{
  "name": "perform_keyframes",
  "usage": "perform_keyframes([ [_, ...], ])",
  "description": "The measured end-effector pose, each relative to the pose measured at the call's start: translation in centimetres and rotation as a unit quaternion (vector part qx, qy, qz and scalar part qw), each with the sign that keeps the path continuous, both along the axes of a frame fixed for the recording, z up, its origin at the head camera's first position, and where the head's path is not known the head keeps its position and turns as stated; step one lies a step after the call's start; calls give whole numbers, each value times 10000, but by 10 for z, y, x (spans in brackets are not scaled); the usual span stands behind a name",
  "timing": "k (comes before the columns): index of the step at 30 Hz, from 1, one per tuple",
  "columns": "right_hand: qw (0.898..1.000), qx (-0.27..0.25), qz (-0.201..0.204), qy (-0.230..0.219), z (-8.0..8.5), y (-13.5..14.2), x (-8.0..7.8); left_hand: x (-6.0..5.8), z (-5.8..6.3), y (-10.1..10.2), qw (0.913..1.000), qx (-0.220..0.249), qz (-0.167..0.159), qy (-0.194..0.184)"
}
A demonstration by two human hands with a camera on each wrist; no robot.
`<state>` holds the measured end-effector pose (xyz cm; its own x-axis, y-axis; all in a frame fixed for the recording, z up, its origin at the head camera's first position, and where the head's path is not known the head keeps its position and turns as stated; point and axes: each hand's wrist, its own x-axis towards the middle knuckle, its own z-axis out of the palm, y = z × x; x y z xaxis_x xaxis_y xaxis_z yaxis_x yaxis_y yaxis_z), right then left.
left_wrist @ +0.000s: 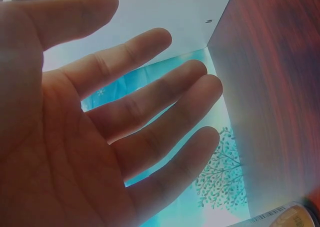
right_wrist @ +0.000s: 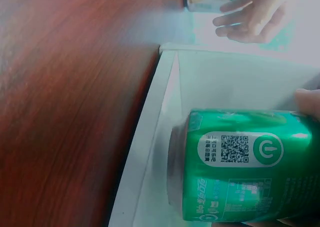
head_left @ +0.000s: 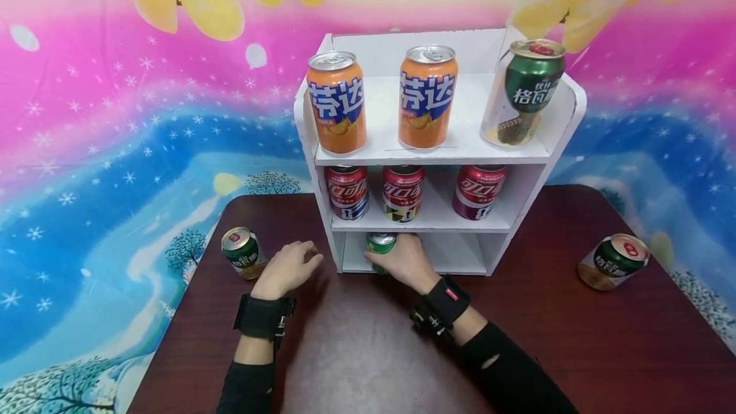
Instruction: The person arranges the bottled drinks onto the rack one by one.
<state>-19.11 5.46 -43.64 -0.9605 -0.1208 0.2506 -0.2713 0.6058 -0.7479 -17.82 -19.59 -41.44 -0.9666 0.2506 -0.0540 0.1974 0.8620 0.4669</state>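
Note:
My right hand (head_left: 407,262) grips a green soda can (head_left: 381,243) on the bottom shelf of the white rack (head_left: 397,160). In the right wrist view the green can (right_wrist: 235,187) shows a QR code, and a thumb tip lies at its upper end. The can's base is just above or on the shelf floor; I cannot tell which. My left hand (head_left: 287,267) hovers over the table left of the rack, with fingers spread and nothing held, as the left hand (left_wrist: 75,147) in the left wrist view shows. Close beside it stands a green-and-gold can (head_left: 243,252).
Two orange cans (head_left: 337,104) and a green-and-gold can (head_left: 526,91) stand on the top shelf. Three red cans (head_left: 404,191) occupy the middle shelf. Another green-and-gold can (head_left: 612,262) is at the table's right. A colourful backdrop (head_left: 144,114) hangs behind the brown table (head_left: 356,344).

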Motion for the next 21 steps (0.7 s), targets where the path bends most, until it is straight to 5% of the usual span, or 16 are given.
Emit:
perform_keyframes([
  [21,9957,-566,-344,-648,-13,-20,-24,-3,-3,-4,9999,-27,65,87],
])
